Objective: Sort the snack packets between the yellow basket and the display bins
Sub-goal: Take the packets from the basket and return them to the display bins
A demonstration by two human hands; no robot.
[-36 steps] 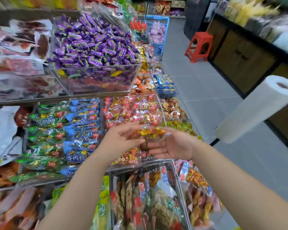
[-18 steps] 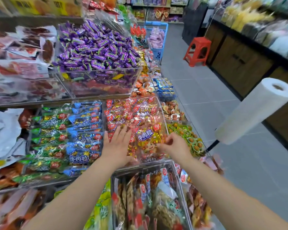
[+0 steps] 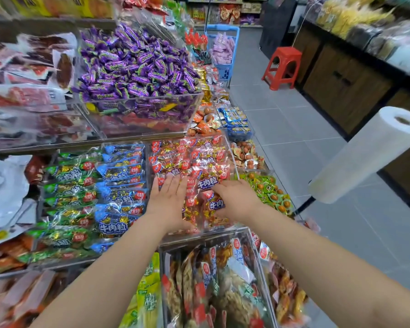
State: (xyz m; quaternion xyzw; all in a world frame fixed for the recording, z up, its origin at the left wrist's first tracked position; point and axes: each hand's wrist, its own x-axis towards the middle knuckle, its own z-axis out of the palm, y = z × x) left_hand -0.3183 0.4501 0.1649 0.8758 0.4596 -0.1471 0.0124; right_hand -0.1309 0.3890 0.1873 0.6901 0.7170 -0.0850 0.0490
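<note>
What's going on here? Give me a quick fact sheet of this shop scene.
Place: shop aisle
Left hand: flat, fingers straight, pressing on red packets in a clear bin
Right hand: on the same packets; grip unclear
Left of that bin: blue packets, then green packets
Above: purple candies
Aisle: red stool, white roll
Yellow basket: not in view
</note>
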